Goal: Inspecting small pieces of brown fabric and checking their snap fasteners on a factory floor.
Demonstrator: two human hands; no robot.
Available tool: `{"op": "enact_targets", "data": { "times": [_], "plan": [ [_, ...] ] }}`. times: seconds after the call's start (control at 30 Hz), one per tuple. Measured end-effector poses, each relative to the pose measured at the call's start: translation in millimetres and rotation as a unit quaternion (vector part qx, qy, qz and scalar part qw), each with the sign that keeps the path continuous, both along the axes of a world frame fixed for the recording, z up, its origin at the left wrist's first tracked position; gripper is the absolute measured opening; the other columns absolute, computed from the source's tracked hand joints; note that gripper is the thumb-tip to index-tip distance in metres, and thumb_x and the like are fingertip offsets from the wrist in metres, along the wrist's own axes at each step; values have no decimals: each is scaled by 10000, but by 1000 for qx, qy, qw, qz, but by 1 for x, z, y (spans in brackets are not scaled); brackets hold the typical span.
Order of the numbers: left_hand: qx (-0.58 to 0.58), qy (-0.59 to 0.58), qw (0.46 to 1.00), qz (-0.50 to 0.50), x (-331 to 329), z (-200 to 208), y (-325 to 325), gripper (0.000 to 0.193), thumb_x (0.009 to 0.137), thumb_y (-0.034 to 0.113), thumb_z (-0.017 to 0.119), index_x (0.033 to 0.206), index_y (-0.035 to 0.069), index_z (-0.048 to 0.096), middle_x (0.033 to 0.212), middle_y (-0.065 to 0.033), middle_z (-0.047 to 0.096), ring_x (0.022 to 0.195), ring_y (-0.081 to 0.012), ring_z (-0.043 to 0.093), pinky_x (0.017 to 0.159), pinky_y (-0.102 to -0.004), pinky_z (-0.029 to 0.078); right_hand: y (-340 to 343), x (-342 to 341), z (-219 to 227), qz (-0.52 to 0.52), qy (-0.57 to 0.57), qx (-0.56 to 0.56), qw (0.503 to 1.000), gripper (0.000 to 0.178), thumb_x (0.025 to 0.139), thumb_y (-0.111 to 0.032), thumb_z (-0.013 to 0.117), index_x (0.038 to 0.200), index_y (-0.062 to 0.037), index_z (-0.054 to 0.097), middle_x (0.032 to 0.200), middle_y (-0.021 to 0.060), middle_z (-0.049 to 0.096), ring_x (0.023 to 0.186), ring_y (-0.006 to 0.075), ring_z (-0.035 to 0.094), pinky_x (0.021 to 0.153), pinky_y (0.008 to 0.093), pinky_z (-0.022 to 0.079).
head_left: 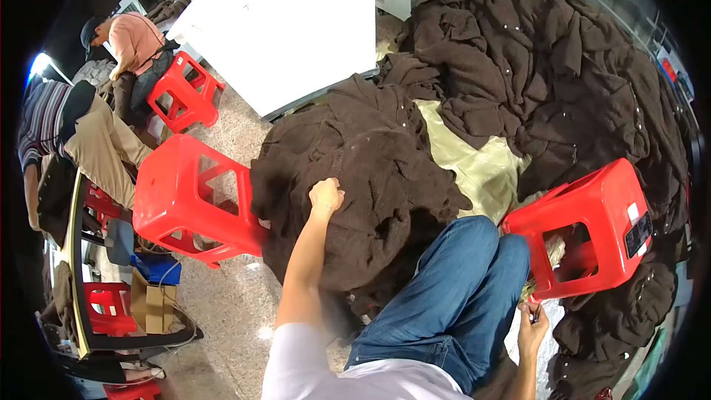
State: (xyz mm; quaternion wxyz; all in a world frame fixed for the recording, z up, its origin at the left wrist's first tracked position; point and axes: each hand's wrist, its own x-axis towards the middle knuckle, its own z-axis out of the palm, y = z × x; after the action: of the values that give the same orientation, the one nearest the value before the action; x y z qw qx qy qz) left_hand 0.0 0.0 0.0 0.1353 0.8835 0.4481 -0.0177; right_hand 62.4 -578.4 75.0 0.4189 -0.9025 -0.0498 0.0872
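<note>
A heap of dark brown knit garments (363, 148) lies in front of my knees, over the near edge of the white table. My left hand (326, 196) is closed on the cloth of a garment on top of this heap. Low at the right, beside my thigh, my right hand (532, 326) is closed with a small dark object (534, 318) between the fingers; its kind is too small to make out. The right hand is below a red plastic stool (611, 215) and apart from the garments in front of me.
A dark phone-like device (638, 235) rests on the right stool. Another red stool (159, 189) touches the heap's left side. More brown garments (481, 52) are piled at far right, over pale yellow cloth (481, 167). A white table (296, 22) stands ahead. Two people work at left.
</note>
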Motion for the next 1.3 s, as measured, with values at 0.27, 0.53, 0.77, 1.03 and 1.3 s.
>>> {"op": "enact_targets", "data": {
  "times": [0.27,0.53,0.77,1.03,1.3],
  "plan": [
    [-466,-27,750,-468,-113,11,-160,340,801,297,713,758,-10,572,714,-178,566,624,-268,543,599,-399,438,67,-13,36,2,11,174,985,94,934,-105,625,968,-20,647,840,62,705,585,31,481,544,197,373],
    [-384,226,802,-398,-185,-25,-159,208,808,307,720,808,101,689,766,-115,695,754,-319,683,656,-419,519,95,-26,39,48,87,178,979,102,931,-90,646,958,8,650,864,66,702,763,61,588,716,213,453],
    [-36,-284,940,-184,-23,2,-96,159,862,169,658,867,16,618,841,-147,647,786,-326,616,723,-398,489,70,-38,7,5,60,217,974,118,944,-101,634,985,8,652,855,43,704,622,9,453,565,183,369],
    [31,-36,935,-350,72,-40,-130,655,755,344,779,1313,121,518,1172,-123,658,1218,-293,541,1012,-460,428,75,-39,13,-1,111,162,981,111,949,-94,629,1000,3,646,840,68,704,736,53,582,675,202,424],
    [1,-143,978,-151,69,26,-60,208,779,160,645,987,145,656,914,-175,700,903,-395,667,806,-472,535,85,-24,20,16,103,181,978,114,951,-94,620,986,10,650,833,68,710,733,56,587,680,211,439]
  ]
}}
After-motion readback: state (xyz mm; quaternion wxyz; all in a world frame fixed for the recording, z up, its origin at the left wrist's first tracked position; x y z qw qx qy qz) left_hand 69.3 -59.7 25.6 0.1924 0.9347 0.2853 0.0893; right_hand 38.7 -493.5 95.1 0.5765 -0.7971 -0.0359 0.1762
